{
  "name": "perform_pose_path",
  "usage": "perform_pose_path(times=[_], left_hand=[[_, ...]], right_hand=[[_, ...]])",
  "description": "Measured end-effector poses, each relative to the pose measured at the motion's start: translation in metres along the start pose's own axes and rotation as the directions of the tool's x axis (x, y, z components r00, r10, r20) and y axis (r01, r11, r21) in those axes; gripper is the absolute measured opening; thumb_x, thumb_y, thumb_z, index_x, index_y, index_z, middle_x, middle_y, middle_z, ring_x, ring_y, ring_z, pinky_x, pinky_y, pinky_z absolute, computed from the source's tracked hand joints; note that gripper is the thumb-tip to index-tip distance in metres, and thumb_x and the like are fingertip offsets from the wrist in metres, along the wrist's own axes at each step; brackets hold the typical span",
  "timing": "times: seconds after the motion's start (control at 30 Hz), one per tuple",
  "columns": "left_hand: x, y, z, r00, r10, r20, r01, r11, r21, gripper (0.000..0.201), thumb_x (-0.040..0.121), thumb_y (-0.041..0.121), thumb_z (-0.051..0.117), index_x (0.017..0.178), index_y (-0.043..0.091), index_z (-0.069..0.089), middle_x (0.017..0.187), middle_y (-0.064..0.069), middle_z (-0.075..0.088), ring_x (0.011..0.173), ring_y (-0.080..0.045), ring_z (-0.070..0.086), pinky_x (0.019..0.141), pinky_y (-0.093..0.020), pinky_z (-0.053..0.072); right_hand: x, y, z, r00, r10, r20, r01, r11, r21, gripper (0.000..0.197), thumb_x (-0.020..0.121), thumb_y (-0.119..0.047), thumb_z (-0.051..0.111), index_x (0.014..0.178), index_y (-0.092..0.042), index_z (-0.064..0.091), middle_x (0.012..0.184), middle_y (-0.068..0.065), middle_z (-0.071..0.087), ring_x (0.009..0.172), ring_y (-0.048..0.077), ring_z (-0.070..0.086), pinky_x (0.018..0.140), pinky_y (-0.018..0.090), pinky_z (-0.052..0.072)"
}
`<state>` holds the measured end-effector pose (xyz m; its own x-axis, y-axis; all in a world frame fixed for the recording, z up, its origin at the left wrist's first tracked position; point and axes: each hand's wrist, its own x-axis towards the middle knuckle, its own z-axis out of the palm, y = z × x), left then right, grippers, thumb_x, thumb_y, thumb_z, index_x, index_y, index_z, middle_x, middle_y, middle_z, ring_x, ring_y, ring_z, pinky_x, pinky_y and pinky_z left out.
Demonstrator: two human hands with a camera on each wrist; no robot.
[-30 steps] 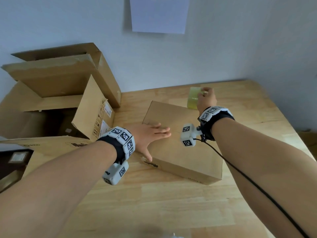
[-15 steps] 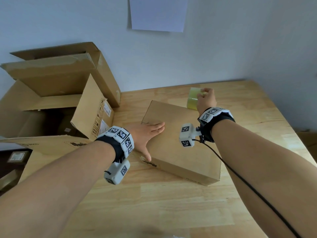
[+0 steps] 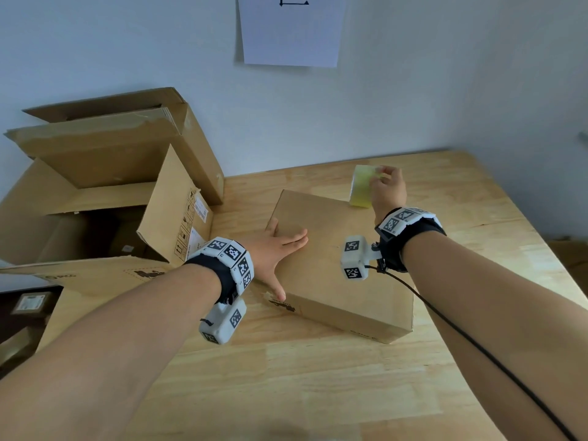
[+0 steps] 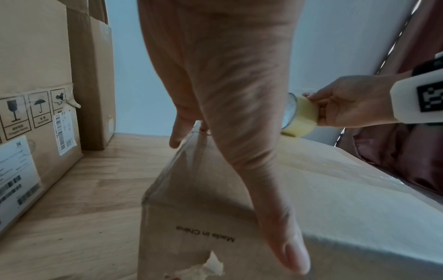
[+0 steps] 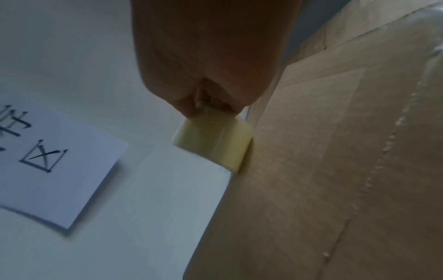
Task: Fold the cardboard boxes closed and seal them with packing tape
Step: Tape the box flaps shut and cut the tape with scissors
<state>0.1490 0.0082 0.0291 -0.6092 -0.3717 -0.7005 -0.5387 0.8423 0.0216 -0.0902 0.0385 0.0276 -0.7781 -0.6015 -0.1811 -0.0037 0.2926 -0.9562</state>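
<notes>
A flat, closed cardboard box (image 3: 343, 265) lies in the middle of the wooden table (image 3: 286, 377). My left hand (image 3: 276, 249) rests flat on the box's near-left corner, fingers straight across the top and thumb down by the front edge; the left wrist view shows the same hand (image 4: 227, 113) over the box (image 4: 335, 189). My right hand (image 3: 388, 189) grips a yellowish roll of packing tape (image 3: 361, 186) at the box's far edge. In the right wrist view the tape roll (image 5: 215, 144) touches the box (image 5: 335, 170), where a clear tape strip shines.
A large open cardboard box (image 3: 95, 218) with raised flaps and shipping labels stands at the left against the wall. A paper sheet (image 3: 291, 30) hangs on the wall. The table's right edge (image 3: 547, 249) is close by. Bare wood lies in front of the flat box.
My left hand has slid left along the box top toward its left edge. The right hand with the tape has stayed at the far edge, barely shifting.
</notes>
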Motion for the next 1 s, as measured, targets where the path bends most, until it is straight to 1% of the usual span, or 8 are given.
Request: perform_pose_path(times=[0.17, 0.27, 0.53, 0.7, 0.77, 0.83, 0.9, 1.0], left_hand=[[0.003, -0.002, 0.003, 1.0, 0.013, -0.018, -0.012, 0.999, 0.037, 0.129, 0.061, 0.076, 0.066, 0.147, 0.035, -0.021, 0.147, 0.03, -0.029, 0.141, -0.035, -0.023, 0.111, -0.051, 0.031], [0.002, -0.001, 0.003, 1.0, 0.012, -0.029, -0.012, 1.0, -0.003, 0.129, 0.061, 0.072, 0.07, 0.147, 0.035, -0.019, 0.152, 0.027, -0.021, 0.141, -0.034, -0.024, 0.113, -0.052, 0.027], [0.004, -0.004, 0.008, 0.994, 0.02, -0.112, -0.024, 0.999, -0.033, 0.129, 0.061, 0.067, 0.074, 0.149, 0.034, -0.014, 0.157, 0.018, 0.002, 0.143, -0.033, -0.018, 0.112, -0.053, 0.027], [0.007, -0.008, 0.011, 0.991, 0.03, -0.129, -0.039, 0.997, -0.07, 0.122, 0.065, 0.07, 0.068, 0.149, 0.035, -0.011, 0.158, 0.018, 0.0, 0.144, -0.031, -0.018, 0.114, -0.054, 0.022], [0.003, -0.015, 0.012, 0.97, 0.041, -0.238, -0.091, 0.975, -0.202, 0.109, 0.074, 0.063, 0.065, 0.151, 0.032, -0.006, 0.159, 0.015, -0.004, 0.146, -0.027, -0.009, 0.116, -0.048, 0.019], [-0.001, -0.026, 0.016, 0.914, -0.073, -0.399, -0.102, 0.91, -0.402, 0.098, 0.083, 0.049, 0.064, 0.152, 0.026, -0.001, 0.16, 0.007, -0.004, 0.147, -0.021, 0.006, 0.118, -0.038, 0.017], [-0.003, -0.039, 0.025, 0.855, -0.317, -0.411, -0.026, 0.764, -0.644, 0.086, 0.088, 0.03, 0.065, 0.152, 0.019, 0.009, 0.159, -0.002, 0.01, 0.145, -0.02, 0.019, 0.116, -0.035, 0.02], [0.003, -0.048, 0.043, 0.828, -0.497, -0.262, -0.086, 0.348, -0.933, 0.065, 0.09, 0.012, 0.062, 0.147, 0.01, 0.03, 0.148, -0.01, 0.039, 0.134, -0.023, 0.041, 0.112, -0.038, 0.033]], right_hand=[[-0.03, 0.001, 0.002, 0.988, -0.073, 0.14, 0.076, 0.997, -0.017, 0.018, 0.088, -0.014, 0.045, 0.095, -0.018, 0.061, 0.085, -0.002, 0.058, 0.079, 0.017, 0.053, 0.069, 0.028, 0.043], [-0.049, 0.01, 0.006, 0.964, -0.113, 0.243, 0.127, 0.991, -0.046, 0.012, 0.09, -0.022, 0.05, 0.087, -0.019, 0.061, 0.076, -0.006, 0.06, 0.071, 0.013, 0.054, 0.064, 0.025, 0.044], [-0.071, 0.019, 0.02, 0.903, -0.176, 0.393, 0.23, 0.968, -0.096, 0.011, 0.091, -0.019, 0.051, 0.093, -0.015, 0.061, 0.083, 0.0, 0.063, 0.072, 0.013, 0.055, 0.063, 0.025, 0.043], [-0.073, 0.019, 0.022, 0.885, -0.211, 0.415, 0.313, 0.93, -0.194, 0.015, 0.093, -0.017, 0.049, 0.1, -0.009, 0.059, 0.07, -0.012, 0.052, 0.062, 0.001, 0.045, 0.057, 0.018, 0.036], [-0.073, 0.02, 0.021, 0.888, -0.208, 0.41, 0.313, 0.927, -0.206, 0.015, 0.093, -0.018, 0.049, 0.1, -0.009, 0.059, 0.071, -0.01, 0.053, 0.061, 0.001, 0.045, 0.058, 0.021, 0.036], [-0.074, 0.021, 0.021, 0.89, -0.204, 0.408, 0.308, 0.928, -0.208, 0.013, 0.094, -0.02, 0.049, 0.099, -0.011, 0.058, 0.079, -0.004, 0.057, 0.065, 0.001, 0.046, 0.061, 0.021, 0.037], [-0.075, 0.02, 0.021, 0.889, -0.213, 0.405, 0.313, 0.929, -0.198, 0.008, 0.095, -0.02, 0.049, 0.096, -0.016, 0.055, 0.086, -0.003, 0.058, 0.069, 0.001, 0.047, 0.06, 0.018, 0.037], [-0.076, 0.019, 0.024, 0.885, -0.225, 0.408, 0.324, 0.927, -0.191, 0.007, 0.096, -0.022, 0.048, 0.094, -0.018, 0.054, 0.081, -0.007, 0.055, 0.066, -0.003, 0.044, 0.06, 0.017, 0.035]])
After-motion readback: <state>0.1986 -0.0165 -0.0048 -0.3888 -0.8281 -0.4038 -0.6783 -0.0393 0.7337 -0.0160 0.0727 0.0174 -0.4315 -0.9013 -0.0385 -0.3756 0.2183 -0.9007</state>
